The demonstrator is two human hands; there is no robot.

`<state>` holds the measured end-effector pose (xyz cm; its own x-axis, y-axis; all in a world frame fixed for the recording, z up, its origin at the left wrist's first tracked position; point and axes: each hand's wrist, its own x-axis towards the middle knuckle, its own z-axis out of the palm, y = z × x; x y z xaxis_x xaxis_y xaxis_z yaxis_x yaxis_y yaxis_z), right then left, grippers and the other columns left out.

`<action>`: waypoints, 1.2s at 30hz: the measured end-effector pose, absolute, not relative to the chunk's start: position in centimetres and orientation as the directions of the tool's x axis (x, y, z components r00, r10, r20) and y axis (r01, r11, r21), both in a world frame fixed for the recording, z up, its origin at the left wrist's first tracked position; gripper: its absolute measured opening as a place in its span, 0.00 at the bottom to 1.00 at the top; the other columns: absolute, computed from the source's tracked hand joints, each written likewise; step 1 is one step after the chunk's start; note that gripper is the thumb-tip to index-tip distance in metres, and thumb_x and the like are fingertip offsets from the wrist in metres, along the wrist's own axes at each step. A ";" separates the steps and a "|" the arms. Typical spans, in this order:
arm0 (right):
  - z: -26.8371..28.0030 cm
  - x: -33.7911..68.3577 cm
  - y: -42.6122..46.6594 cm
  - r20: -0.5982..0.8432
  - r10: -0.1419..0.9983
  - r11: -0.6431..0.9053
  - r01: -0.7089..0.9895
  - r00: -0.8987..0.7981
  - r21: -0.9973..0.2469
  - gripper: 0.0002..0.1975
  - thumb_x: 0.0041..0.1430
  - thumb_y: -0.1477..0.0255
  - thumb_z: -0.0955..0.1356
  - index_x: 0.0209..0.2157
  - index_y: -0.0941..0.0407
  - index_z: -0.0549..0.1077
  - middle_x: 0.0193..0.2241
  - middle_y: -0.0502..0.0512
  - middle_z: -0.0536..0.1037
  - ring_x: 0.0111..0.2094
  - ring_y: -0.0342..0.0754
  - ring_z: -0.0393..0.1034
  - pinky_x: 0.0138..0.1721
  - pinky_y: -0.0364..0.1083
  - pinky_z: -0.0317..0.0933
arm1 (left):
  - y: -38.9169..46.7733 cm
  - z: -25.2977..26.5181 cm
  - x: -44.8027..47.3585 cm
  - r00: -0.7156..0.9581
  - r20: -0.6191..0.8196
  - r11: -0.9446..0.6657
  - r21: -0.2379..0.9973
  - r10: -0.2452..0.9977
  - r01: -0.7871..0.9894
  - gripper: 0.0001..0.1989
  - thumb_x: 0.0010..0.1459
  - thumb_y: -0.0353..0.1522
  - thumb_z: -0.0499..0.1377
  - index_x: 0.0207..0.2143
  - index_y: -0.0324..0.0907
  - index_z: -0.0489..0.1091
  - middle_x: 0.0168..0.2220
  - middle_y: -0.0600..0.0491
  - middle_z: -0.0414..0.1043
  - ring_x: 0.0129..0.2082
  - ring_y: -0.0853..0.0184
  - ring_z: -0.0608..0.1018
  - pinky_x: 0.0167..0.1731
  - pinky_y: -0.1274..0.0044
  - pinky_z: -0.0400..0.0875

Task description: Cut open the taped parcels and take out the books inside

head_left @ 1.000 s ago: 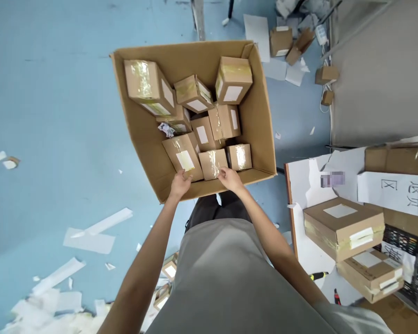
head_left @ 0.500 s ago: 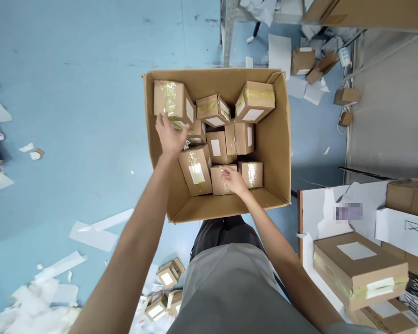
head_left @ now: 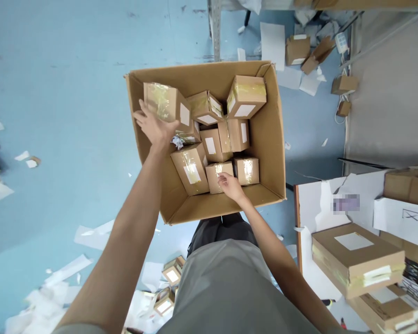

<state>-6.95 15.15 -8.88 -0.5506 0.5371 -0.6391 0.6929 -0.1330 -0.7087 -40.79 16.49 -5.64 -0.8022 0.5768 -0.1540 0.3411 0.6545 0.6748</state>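
A large open carton (head_left: 270, 139) holds several small brown boxes sealed with clear yellowish tape. My left hand (head_left: 155, 127) is at its far left corner, fingers spread along the left side of a taped box (head_left: 160, 99) and thumb by that box's near face. This box sits higher than its neighbours and slightly askew. A crumpled bit of paper (head_left: 177, 142) lies just below my left hand. My right hand (head_left: 231, 186), its fingers curled in with nothing visible in them, hovers over or touches a small box (head_left: 214, 182) at the near wall.
Larger boxes (head_left: 357, 260) are stacked at the right beside a white panel (head_left: 315, 204). A metal rack leg (head_left: 216, 32) stands beyond the carton. Paper scraps (head_left: 45, 297) and small boxes (head_left: 172, 273) litter the blue floor.
My left hand has slid leftward along the top left box and its fingers have spread wider. That box has turned slightly. My right hand stays over the same small box; the view has shifted a little.
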 end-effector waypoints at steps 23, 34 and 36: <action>12.6 24.4 -1.7 0.040 0.961 -0.221 0.848 0.274 -0.481 0.65 0.52 0.48 0.82 0.83 0.44 0.50 0.85 0.65 0.39 0.84 0.80 0.36 0.78 0.81 0.40 | 12.2 10.1 1.6 0.403 -0.122 0.076 0.989 0.907 0.130 0.52 0.55 0.51 0.77 0.77 0.50 0.65 0.73 0.42 0.68 0.75 0.44 0.72 0.73 0.57 0.71; 9.8 52.1 -10.7 -0.007 0.518 -0.269 0.155 0.855 -0.951 0.50 0.63 0.46 0.74 0.80 0.48 0.61 0.74 0.63 0.71 0.73 0.66 0.69 0.73 0.67 0.65 | 12.9 7.3 28.6 0.556 -0.223 0.071 0.957 0.800 0.281 0.35 0.67 0.46 0.66 0.71 0.41 0.70 0.75 0.35 0.67 0.75 0.43 0.72 0.73 0.53 0.69; 8.0 55.8 -10.5 -0.109 0.498 -0.292 0.048 0.860 -0.955 0.46 0.64 0.46 0.73 0.77 0.49 0.66 0.70 0.63 0.76 0.70 0.64 0.73 0.71 0.65 0.68 | 13.3 4.9 31.7 0.534 -0.316 0.127 0.924 0.784 0.361 0.35 0.66 0.45 0.67 0.70 0.40 0.70 0.75 0.33 0.67 0.73 0.42 0.73 0.73 0.51 0.68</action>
<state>55.81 -10.46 8.00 0.8604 0.4978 -0.1091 0.0478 -0.2921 -0.9552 31.69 13.28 4.87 0.5342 0.7839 -0.3163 0.3607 0.1271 0.9240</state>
